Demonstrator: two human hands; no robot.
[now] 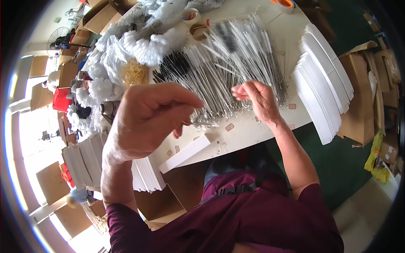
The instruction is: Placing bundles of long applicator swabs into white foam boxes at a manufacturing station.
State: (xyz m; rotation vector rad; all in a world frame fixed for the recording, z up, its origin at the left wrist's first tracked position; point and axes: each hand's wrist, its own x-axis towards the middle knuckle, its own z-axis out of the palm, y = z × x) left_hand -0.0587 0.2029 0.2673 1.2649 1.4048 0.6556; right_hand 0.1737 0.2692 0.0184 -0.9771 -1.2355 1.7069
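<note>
Long rows of thin wire brushes (253,55) with looped metal ends lie across the white table, most with pale bristles and some with black. Raised high on the left, my left hand (147,120) has its fingers curled toward the thumb. Thin silvery wire shows just below those fingertips, but I cannot tell whether it is in the hand or on the table. My right hand (260,101) hovers over the looped ends of the brushes, fingers bent in and pressed together; what they hold, if anything, is hidden. A narrow white box (185,154) rests at the table's near edge.
Stacked white flat cartons (322,80) lie at the table's right end, with more white stacks (86,160) at left. Yellow rubber bands (135,72), bagged white-bristled bundles (149,46) and tape rolls (191,17) sit farther back. A brown cardboard box (358,97) stands at right.
</note>
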